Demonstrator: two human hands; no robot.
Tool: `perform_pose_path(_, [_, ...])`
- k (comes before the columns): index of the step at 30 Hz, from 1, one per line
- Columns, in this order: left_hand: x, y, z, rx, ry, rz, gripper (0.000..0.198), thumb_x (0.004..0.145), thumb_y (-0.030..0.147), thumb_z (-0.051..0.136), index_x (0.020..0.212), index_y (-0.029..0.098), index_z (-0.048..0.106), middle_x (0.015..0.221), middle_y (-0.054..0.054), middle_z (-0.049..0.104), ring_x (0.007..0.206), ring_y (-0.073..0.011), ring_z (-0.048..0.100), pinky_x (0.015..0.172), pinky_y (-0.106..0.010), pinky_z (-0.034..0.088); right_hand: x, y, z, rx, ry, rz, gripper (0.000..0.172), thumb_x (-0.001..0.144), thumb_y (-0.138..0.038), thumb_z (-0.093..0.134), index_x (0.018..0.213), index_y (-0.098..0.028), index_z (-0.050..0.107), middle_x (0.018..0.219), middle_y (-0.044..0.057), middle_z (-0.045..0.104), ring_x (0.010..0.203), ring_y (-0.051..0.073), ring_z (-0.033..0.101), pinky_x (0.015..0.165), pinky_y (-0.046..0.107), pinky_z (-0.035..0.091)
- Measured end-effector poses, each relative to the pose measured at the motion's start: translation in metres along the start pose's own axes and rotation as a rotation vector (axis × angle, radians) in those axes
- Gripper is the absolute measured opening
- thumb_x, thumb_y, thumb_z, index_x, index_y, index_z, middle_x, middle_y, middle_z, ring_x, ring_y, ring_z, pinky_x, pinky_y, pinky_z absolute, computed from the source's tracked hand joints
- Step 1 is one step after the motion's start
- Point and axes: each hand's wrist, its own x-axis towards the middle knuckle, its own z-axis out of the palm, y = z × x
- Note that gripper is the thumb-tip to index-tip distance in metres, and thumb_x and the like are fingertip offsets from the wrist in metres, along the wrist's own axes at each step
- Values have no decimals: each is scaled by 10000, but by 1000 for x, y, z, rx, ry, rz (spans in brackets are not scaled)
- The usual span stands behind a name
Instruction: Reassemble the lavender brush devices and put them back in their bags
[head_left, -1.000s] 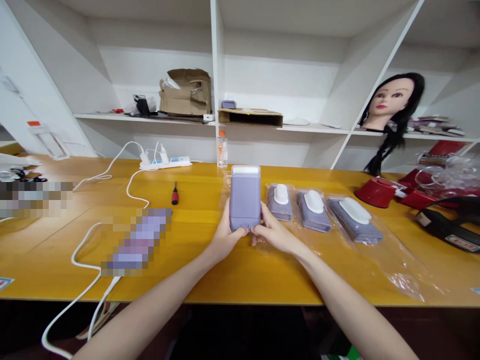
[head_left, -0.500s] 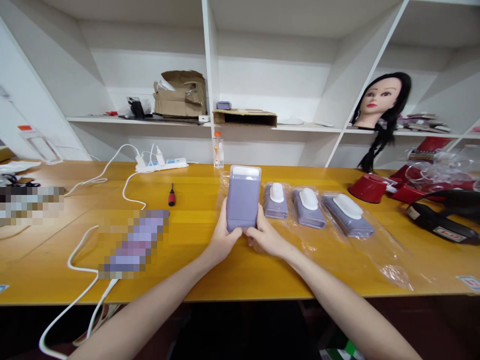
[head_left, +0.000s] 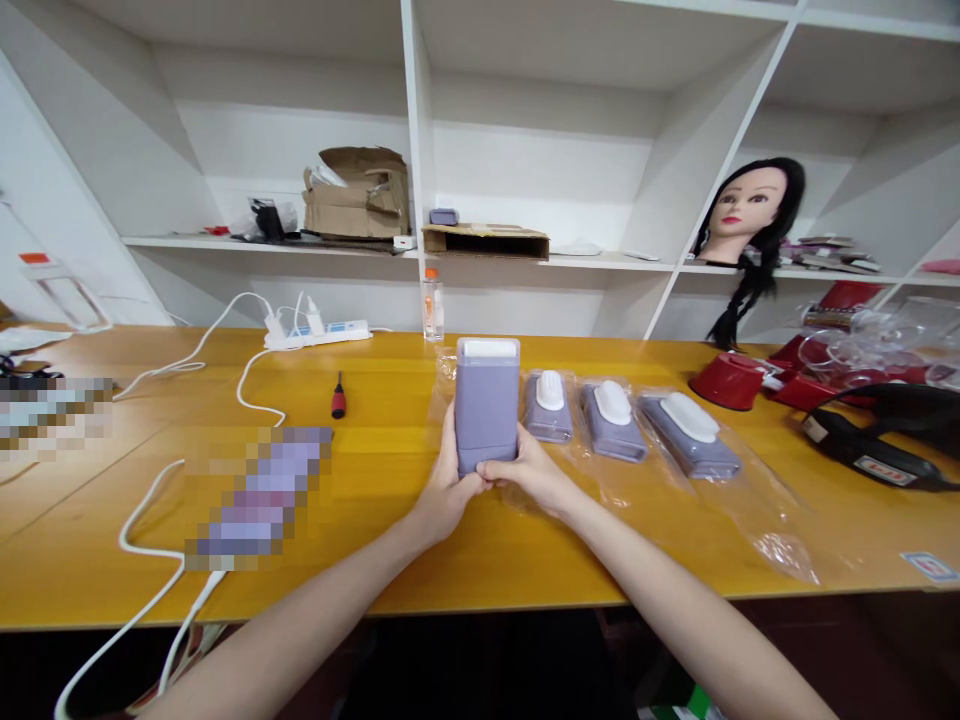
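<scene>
A purple-grey case (head_left: 486,405) with a white strip at its top is held upright above the table, between both my hands. My left hand (head_left: 448,490) wraps its left side, thumb at the bottom edge. My right hand (head_left: 531,472) grips the lower right side, its thumb on the bottom front. To the right, three similar purple-grey items with white oval pieces lie in clear plastic bags: a near one (head_left: 549,408), a middle one (head_left: 615,420) and a larger right one (head_left: 691,436).
A red screwdriver (head_left: 339,397), a blurred-out phone-like item (head_left: 262,492) and a white power strip (head_left: 322,333) are on the left. Behind stands a clear bottle (head_left: 433,308). Red parts (head_left: 726,381) and a black strap-like item (head_left: 870,450) lie right, below a mannequin head (head_left: 742,215).
The view has shifted slightly. Both hands still hold the case, which now faces me more upright, and my right thumb has moved onto its bottom front.
</scene>
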Motion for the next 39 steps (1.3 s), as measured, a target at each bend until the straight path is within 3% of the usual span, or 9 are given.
perform_pose_path(4, [-2,-5,0,-13,-7,20,918,728,151,477,1424,292,-105,1381,-102,382,961,-235,570,850,-432,461,-1,-3,-3,-64,-81,171,273,625,-245,703,804,-139,527,574,18,642,467,111,586,410,180,316])
perform_pose_path(9, [-3,-7,-1,38,-11,45,937,727,170,493,1419,295,-125,1379,-97,382,957,-236,564,843,-436,462,0,-1,-1,-4,-26,125,273,575,-229,731,751,-156,535,520,-31,599,349,68,450,344,196,269])
perform_pose_path(14, [-6,-8,0,92,37,59,960,700,137,492,1418,272,-132,1415,-103,308,1007,-220,515,844,-397,453,0,-2,3,95,63,125,303,509,-177,762,694,-169,522,481,-80,496,379,33,339,353,185,179])
perform_pose_path(20, [-7,-11,2,68,72,-4,949,682,99,446,1417,289,-123,1278,-90,442,686,-126,482,599,-290,453,-1,-2,3,88,62,113,317,500,-199,774,677,-172,512,469,-84,470,369,30,295,349,197,133])
perform_pose_path(22, [-7,-11,1,68,76,-12,951,674,95,438,1415,291,-125,1274,-86,442,676,-123,473,596,-291,450,0,-2,3,91,70,111,321,487,-195,780,679,-171,523,469,-86,470,369,29,293,351,196,138])
perform_pose_path(25, [-6,-11,1,98,98,9,948,667,109,447,1419,280,-106,1349,-84,373,886,-188,516,747,-357,467,1,-1,4,94,94,103,326,467,-188,790,682,-167,546,478,-84,487,378,31,321,367,193,189])
perform_pose_path(29, [-4,-12,0,130,105,78,903,688,160,466,1429,234,-46,1434,-83,280,1238,-265,355,1005,-441,330,0,0,5,91,86,79,317,469,-190,784,703,-157,572,528,-51,570,439,70,452,440,209,335])
perform_pose_path(33, [-3,-11,1,107,121,75,872,720,193,473,1428,226,-34,1477,-90,210,1300,-266,298,1055,-445,275,0,3,8,89,37,6,310,494,-206,765,744,-148,590,599,-19,626,570,134,569,589,270,449])
perform_pose_path(39, [0,0,2,131,161,132,814,749,252,508,1429,189,65,1498,-98,170,1362,-263,179,1096,-404,208,1,4,8,13,66,-110,328,525,-224,764,819,-174,626,769,-11,649,733,149,587,736,293,460])
